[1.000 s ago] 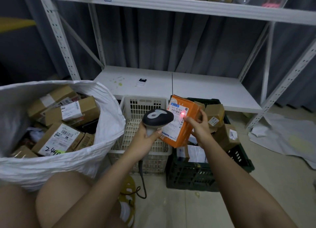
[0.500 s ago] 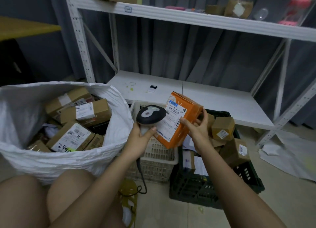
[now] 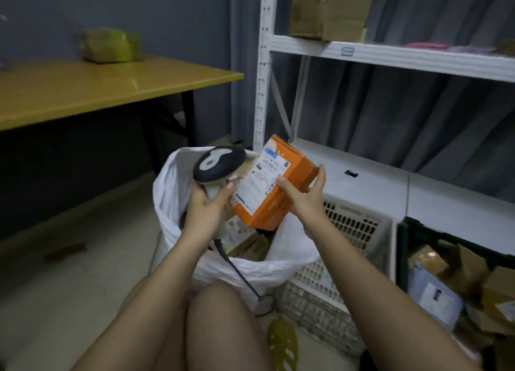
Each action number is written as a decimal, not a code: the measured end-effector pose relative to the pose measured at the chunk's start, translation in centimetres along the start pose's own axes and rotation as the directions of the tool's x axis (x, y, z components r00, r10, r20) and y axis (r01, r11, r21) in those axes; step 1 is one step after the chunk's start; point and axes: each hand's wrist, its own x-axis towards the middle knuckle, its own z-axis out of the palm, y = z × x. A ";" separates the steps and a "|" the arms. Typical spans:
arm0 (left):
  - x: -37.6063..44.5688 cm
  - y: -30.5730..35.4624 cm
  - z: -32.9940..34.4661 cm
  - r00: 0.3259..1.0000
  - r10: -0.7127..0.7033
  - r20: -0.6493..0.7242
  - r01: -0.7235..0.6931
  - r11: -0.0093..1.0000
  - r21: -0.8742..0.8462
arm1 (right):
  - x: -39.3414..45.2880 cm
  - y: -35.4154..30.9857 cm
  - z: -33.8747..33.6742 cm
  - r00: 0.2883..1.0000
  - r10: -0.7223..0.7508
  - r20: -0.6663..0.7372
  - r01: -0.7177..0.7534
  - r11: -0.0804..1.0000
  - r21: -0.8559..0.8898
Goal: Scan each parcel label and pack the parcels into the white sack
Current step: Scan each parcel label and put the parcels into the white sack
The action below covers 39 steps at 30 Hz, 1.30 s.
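Over white sack (image 3: 172, 203) by shelving (image 3: 390, 58), hands grip: L (image 3: 206, 206) scanner (image 3: 218, 164), R (image 3: 303, 198) orange parcel (image 3: 281, 195).

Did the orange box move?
Yes. The orange box moved left, off the green crate, and is now above the white sack.

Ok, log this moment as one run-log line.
left hand: holds barcode scanner | right hand: holds orange parcel above white sack | parcel: not yet in sack
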 end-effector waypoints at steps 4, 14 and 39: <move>1.4 -0.3 -4.2 0.994 -0.004 -0.108 0.003 1.000 -0.008 | 1.7 1.5 6.6 0.990 0.072 0.117 -0.062 0.994 -0.091; 3.8 -2.2 -8.7 0.988 -0.045 -0.146 0.040 0.999 -0.037 | 2.9 6.7 16.9 0.964 -0.013 0.265 0.156 0.835 -0.527; 2.6 -4.7 -8.8 0.995 -0.066 -0.073 0.062 0.997 -0.056 | 2.7 8.7 14.7 0.859 0.239 0.453 0.017 0.871 -0.492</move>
